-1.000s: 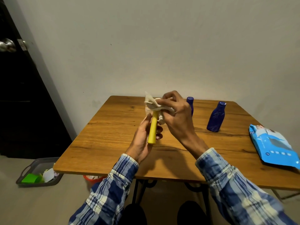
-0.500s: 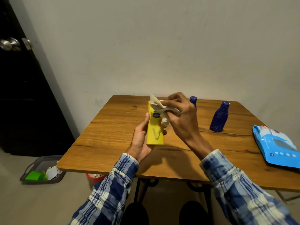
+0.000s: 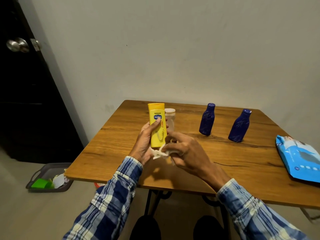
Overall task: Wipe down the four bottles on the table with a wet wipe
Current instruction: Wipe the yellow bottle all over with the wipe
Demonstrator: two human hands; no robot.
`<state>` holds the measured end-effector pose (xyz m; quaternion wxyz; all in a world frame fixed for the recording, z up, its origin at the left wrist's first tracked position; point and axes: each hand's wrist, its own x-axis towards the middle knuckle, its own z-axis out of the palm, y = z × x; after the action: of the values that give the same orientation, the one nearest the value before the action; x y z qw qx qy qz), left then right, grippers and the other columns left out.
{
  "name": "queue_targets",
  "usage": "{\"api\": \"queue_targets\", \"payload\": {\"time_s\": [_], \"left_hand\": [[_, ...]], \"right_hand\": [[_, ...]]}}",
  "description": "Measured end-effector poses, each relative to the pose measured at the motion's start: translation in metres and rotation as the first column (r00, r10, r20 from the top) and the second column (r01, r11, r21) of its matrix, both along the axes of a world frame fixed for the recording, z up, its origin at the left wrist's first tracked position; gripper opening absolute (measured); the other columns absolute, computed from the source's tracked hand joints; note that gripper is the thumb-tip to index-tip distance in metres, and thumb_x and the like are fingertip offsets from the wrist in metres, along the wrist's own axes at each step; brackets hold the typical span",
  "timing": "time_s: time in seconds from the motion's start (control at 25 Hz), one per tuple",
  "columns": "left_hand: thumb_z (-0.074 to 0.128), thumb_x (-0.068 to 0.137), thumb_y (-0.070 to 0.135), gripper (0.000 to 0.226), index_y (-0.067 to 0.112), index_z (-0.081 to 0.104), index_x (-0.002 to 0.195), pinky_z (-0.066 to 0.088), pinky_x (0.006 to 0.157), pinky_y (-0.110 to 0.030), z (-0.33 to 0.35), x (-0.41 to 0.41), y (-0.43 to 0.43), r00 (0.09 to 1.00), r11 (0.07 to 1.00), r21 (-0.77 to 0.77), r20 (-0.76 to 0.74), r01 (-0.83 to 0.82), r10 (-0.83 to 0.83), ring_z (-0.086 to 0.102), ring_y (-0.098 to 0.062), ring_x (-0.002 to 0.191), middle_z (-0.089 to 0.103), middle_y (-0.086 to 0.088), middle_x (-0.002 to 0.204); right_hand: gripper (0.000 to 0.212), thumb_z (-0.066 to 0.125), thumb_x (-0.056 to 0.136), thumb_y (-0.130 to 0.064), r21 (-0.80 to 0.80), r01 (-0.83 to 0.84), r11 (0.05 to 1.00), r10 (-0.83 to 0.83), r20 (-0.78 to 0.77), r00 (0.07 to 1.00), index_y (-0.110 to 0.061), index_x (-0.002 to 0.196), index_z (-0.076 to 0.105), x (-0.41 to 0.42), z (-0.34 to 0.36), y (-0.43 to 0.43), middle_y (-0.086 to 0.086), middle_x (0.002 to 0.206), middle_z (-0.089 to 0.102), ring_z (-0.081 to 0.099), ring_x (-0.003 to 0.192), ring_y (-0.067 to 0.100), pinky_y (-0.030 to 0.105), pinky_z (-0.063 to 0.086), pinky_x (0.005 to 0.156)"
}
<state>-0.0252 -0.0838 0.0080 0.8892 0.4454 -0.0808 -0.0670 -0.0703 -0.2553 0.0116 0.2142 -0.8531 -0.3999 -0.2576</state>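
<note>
My left hand (image 3: pixel 145 141) grips a yellow lotion bottle (image 3: pixel 157 125) upright above the wooden table (image 3: pixel 233 158), thumb on its blue label. My right hand (image 3: pixel 183 151) pinches a crumpled white wet wipe (image 3: pixel 160 153) just under the bottle's bottom end. A clear bottle with a pale cap (image 3: pixel 170 118) stands right behind the yellow one, partly hidden by it. Two dark blue bottles stand further right: one (image 3: pixel 207 122) nearer the middle, the other (image 3: pixel 239 126) beyond it.
A blue pack of wet wipes (image 3: pixel 301 160) lies at the table's right edge. On the floor to the left sits a grey tray (image 3: pixel 50 177) with a green item and scraps. A dark door (image 3: pixel 26 80) with a metal knob stands at left.
The yellow bottle has turned upright with its label facing me. My right hand with the wipe has slid from the bottle's top end down to below its bottom. The clear bottle behind is now exposed.
</note>
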Motion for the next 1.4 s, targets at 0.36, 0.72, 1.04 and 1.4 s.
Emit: {"api": "queue_targets", "payload": {"time_s": [0.36,0.72,1.04,1.4], "left_hand": [[0.071,0.09,0.013,0.032,0.011,0.063,0.121,0.055,0.094,-0.043,-0.003,0.049,0.054,0.931,0.792,0.489,0.209,-0.365,0.3,0.066,-0.02,0.104,0.071,-0.005,0.112],[0.077,0.08,-0.004,0.061,0.001,0.055,0.137,0.06,0.087,-0.029,-0.028,0.086,0.072,0.882,0.67,0.579,0.231,-0.464,0.411,0.067,-0.02,0.112,0.067,-0.012,0.129],[0.073,0.08,-0.009,0.073,0.005,0.045,0.146,0.056,0.098,-0.041,-0.042,0.09,0.074,0.896,0.665,0.607,0.221,-0.436,0.385,0.061,-0.025,0.124,0.062,-0.014,0.137],[0.075,0.076,-0.012,0.081,0.015,0.039,0.143,0.053,0.096,-0.034,-0.036,0.077,0.077,0.912,0.658,0.636,0.219,-0.403,0.347,0.056,-0.022,0.125,0.056,-0.009,0.141]], "right_hand": [[0.028,0.072,0.078,-0.001,0.323,0.149,0.935,-0.117,-0.115,0.986,-0.014,0.102,0.077,0.017,-0.008,-0.021,0.0,0.107,0.063,0.06,0.09,0.01,0.023,0.055,0.07],[0.028,0.075,0.077,0.004,0.403,0.204,0.892,-0.159,-0.143,0.977,-0.011,0.101,0.077,0.028,-0.02,-0.028,0.0,0.106,0.063,0.061,0.093,0.01,0.012,0.051,0.075],[0.028,0.076,0.077,0.005,0.41,0.205,0.889,-0.151,-0.16,0.976,-0.008,0.101,0.077,0.033,-0.029,-0.027,0.003,0.106,0.064,0.062,0.095,0.014,0.026,0.058,0.075],[0.029,0.076,0.077,0.005,0.418,0.203,0.886,-0.151,-0.153,0.977,-0.009,0.102,0.076,0.03,-0.025,-0.031,0.002,0.105,0.064,0.062,0.094,0.013,0.03,0.059,0.074]]}}
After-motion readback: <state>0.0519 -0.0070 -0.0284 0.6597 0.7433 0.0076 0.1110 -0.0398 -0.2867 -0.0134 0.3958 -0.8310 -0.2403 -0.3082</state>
